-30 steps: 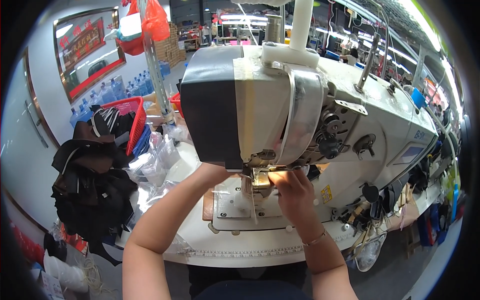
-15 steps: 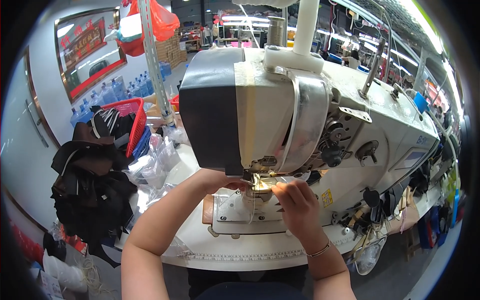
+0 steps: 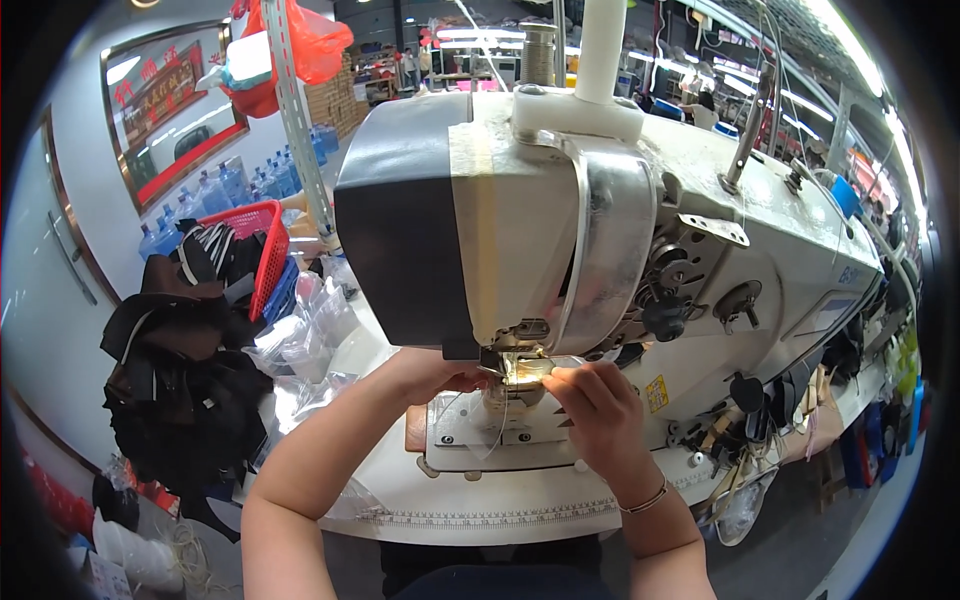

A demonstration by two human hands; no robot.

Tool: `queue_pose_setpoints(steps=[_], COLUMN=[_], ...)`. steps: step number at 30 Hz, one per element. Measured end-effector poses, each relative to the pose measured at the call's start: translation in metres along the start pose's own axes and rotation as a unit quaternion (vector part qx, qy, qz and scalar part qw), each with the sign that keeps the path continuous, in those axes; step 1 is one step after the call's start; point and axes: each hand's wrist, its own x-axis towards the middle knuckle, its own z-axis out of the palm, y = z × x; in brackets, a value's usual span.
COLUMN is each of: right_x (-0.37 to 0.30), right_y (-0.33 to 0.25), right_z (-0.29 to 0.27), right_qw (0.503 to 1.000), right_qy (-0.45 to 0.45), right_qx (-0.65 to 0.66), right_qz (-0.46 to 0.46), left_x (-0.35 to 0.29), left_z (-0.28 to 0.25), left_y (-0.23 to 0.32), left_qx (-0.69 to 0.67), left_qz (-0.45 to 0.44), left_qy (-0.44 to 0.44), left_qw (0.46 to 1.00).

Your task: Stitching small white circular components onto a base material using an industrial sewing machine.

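A large white and dark-grey sewing machine (image 3: 520, 240) stands right in front of me. My left hand (image 3: 440, 375) reaches in under its head, fingers bent close to the lit needle area (image 3: 525, 368); the head partly covers them, and what they grip is unclear. From the other side, my right hand (image 3: 605, 405) pinches thumb and forefinger together beside the same spot. Whatever lies in that pinch is too small to name. Dark pointed tips stick out below the right palm. A thin pale thread (image 3: 505, 420) hangs down over the metal bed plate (image 3: 465, 438).
Dark cut pieces (image 3: 185, 370) are heaped at the left, beside a red basket (image 3: 270, 255) and clear plastic bags (image 3: 300, 340). A ruler strip (image 3: 480, 519) runs along the table's front edge. Straps and scraps (image 3: 750, 440) hang at the right.
The view has shifted slightly, so the machine head appears a little further left. Both hands stay by the needle area. The hanging thread lies differently over the bed plate.
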Motion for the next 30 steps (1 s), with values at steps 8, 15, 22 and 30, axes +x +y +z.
queue_pose_setpoints(steps=[8, 15, 22, 30], right_x=[-0.002, 0.003, 0.002, -0.001], right_y=[0.007, 0.017, 0.023, 0.036], right_z=[0.003, 0.004, 0.007, 0.018], right_qw=[1.000, 1.000, 1.000, 1.000], right_qy=[-0.012, -0.004, -0.005, -0.012], right_qx=[-0.011, 0.004, 0.008, 0.011], right_qz=[-0.020, -0.027, -0.022, -0.014], left_x=[-0.008, -0.013, -0.014, -0.013], left_z=[0.010, 0.020, 0.023, 0.023], left_y=[-0.001, 0.001, -0.009, -0.023], left_qx=[0.001, 0.005, -0.017, -0.067], left_qz=[0.018, -0.004, 0.008, 0.010], left_qy=[0.045, 0.079, 0.117, 0.131], left_qw=[0.999, 0.997, 0.993, 0.989])
